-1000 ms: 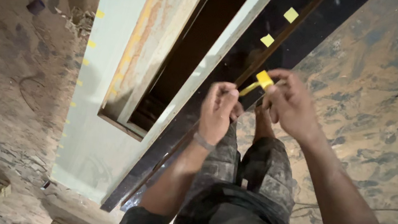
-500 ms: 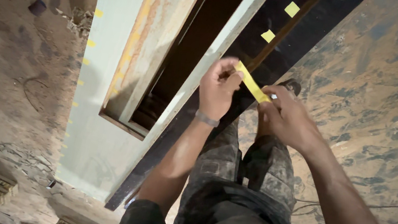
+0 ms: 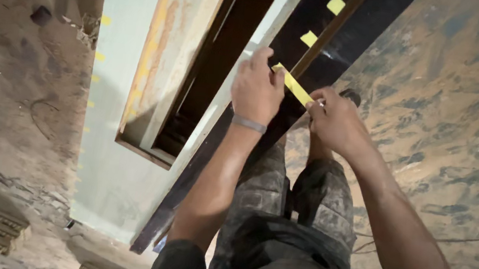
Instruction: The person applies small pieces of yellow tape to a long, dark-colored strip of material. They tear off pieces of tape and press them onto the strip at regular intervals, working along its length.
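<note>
You're stretching a strip of yellow tape (image 3: 294, 86) between both hands, just above the centre of the frame. Your left hand (image 3: 256, 91) is pinching its upper end against the pale edge of the door panel (image 3: 127, 108), fingers curled over. Your right hand (image 3: 333, 118) is pinching the lower end, thumb and fingertips closed on it. The strip is crossing the dark board (image 3: 347, 50), where two small yellow tape squares (image 3: 309, 38) are sitting, higher up toward the top edge.

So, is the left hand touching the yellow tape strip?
Touching. The head view shows the left hand pinching one end of the yellow tape strip; the right hand holds the other.
</note>
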